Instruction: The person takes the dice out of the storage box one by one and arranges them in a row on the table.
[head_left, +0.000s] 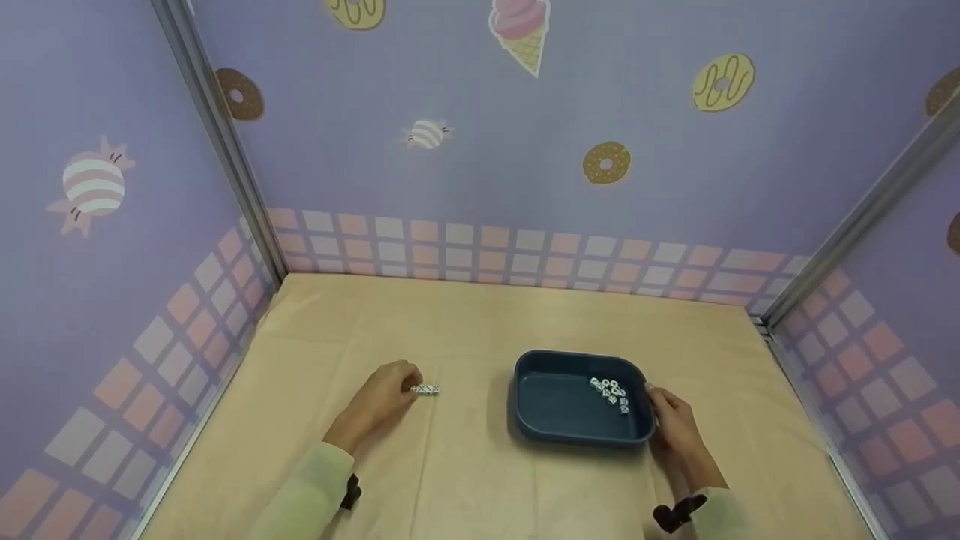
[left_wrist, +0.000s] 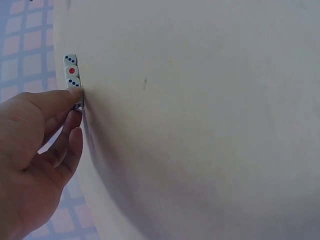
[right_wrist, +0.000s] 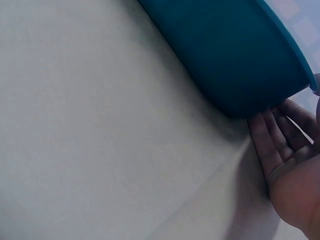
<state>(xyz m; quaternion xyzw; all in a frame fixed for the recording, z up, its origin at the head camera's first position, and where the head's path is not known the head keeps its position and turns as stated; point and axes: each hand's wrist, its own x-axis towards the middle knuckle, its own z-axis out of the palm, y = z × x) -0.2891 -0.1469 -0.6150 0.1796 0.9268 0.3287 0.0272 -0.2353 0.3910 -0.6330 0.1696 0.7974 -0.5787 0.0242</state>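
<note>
My left hand [head_left: 386,394] is on the left of the table, its thumb and fingers pinching a die at the near end of a short row of white dice [head_left: 429,390]. In the left wrist view the row of dice [left_wrist: 71,71] shows blue and red dots, and the thumb partly hides the held die. My right hand [head_left: 679,426] grips the right end of a dark blue tray [head_left: 581,440], thumb at the rim and fingers against the lower outside. Several white dice [head_left: 613,391] lie in the tray's right part.
A beige cloth [head_left: 480,487] covers the table. Purple walls [head_left: 480,172] with sweets and checks stand behind and on both sides, joined by grey metal posts [head_left: 225,142] at the corners.
</note>
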